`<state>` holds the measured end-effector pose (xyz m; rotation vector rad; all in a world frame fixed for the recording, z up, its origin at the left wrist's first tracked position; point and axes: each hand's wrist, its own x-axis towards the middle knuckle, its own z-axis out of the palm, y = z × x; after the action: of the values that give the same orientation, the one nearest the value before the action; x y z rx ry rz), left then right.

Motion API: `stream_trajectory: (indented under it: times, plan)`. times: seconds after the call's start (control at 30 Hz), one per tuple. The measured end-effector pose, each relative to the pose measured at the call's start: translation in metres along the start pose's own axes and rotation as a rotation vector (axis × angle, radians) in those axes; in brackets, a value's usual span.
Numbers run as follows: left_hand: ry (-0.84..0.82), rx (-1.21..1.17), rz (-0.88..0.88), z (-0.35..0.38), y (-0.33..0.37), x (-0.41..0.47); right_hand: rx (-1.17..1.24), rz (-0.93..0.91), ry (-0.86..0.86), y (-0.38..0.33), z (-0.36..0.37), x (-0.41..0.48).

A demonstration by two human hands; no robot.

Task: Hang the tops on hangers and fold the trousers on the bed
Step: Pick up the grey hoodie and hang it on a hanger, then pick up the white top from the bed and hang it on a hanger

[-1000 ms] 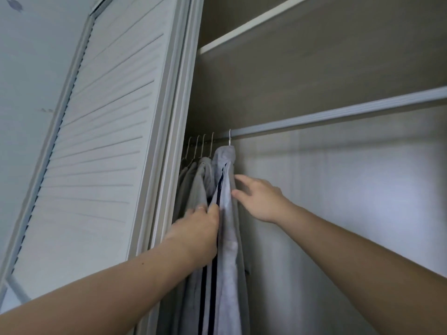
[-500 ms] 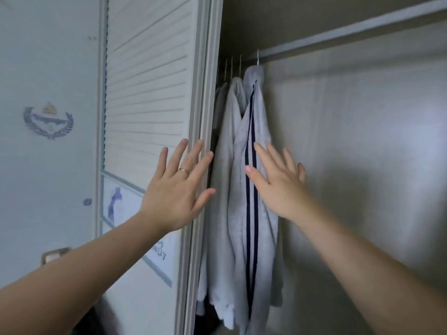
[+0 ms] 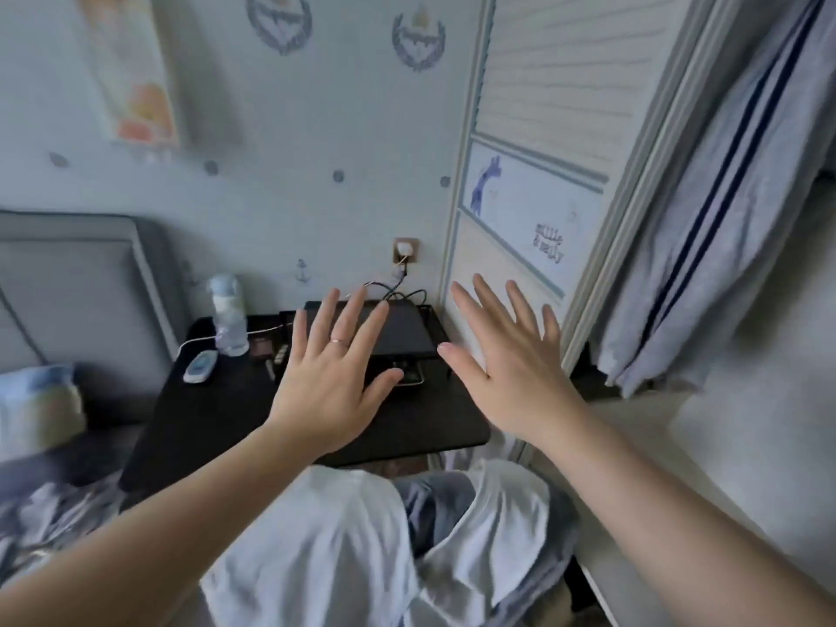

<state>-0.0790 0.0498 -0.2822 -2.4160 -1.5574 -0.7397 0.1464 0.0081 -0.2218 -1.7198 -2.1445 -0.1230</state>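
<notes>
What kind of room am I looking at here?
A bedroom, most likely: a grey padded headboard at the left, a black bedside table with a water bottle on it, and a wardrobe at the right with a grey striped top hanging inside.

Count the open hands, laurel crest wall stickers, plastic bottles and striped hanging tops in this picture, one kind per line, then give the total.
Open hands: 2, the left hand and the right hand
Laurel crest stickers: 2
Plastic bottles: 1
Striped hanging tops: 1
Total: 6
</notes>
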Motion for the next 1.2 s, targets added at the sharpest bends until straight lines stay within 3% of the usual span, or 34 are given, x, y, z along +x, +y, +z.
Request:
stream_trajectory:
  times: [0.33,0.77,0.97,1.2]
  plan:
    - [-0.167,0.021,-0.536,-0.034,-0.137,-0.246,0.249,-0.375,-0.362,-0.219,0.134,-0.045]
    - [-0.180,0.042,-1.339,-0.134,-0.309,-0.596,0.373,-0.780,-0.837,-0.579,0.302,-0.123]
    - [-0.062,0.085,-1.715,-0.178,-0.321,-0.697,0.336,-1.085,-1.032,-0.699,0.335,-0.167]
    - [0.069,0.155,-2.158,-0.192,-0.271,-0.763,0.299,-1.455,-1.190,-0.785,0.370,-0.215]
